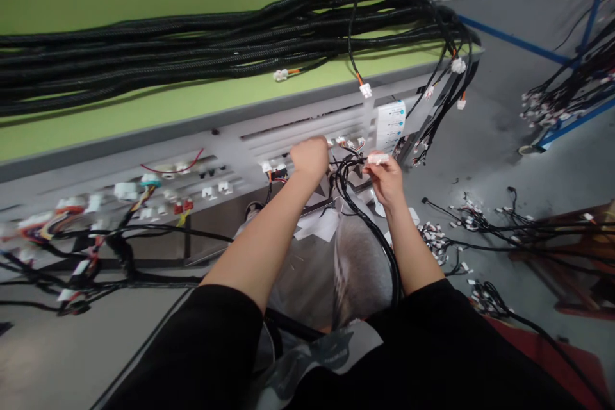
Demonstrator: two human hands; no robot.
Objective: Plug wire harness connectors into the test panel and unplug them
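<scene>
The white connector (378,158), at three o'clock from the left hand (310,157), is grasped by the fingers of the right hand (388,180). Likely light and rigid: grip its sides. Left fingers curl inward; any grasp cannot be determined.

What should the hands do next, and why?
Maybe the right hand could bring its white piece closer to the pale panel: it's pinched at the fingertips, apart from the small connectors there, and the left hand is curled in front of that panel.
</scene>
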